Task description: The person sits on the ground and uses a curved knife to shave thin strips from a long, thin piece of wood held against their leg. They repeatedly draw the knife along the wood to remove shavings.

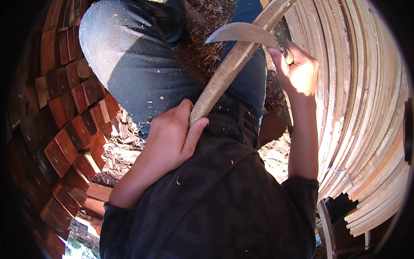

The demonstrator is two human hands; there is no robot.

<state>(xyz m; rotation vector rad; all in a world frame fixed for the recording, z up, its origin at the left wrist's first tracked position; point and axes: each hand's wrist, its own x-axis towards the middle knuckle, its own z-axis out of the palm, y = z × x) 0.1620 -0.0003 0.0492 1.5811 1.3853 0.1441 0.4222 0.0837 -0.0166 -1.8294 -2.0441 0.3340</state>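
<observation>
My left hand [172, 133] is wrapped round the near end of a long wooden pole [225, 74], close to my waist. The pole slants up and away to the right, over my lap, past the top of the view. In my right hand [296, 71] is a curved knife [241, 32], gripped by its handle, of which only the round end shows. Its blade lies across the far part of the pole, with the tip pointing left. Pale, freshly cut wood shows along the pole's side near the blade.
Stacked reddish-brown wood blocks [64, 146] form a wall on the left. Long pale wooden strips [340, 86] are piled on the right. Wood shavings [211, 21] litter the ground between my legs, and chips dot my jeans [133, 60].
</observation>
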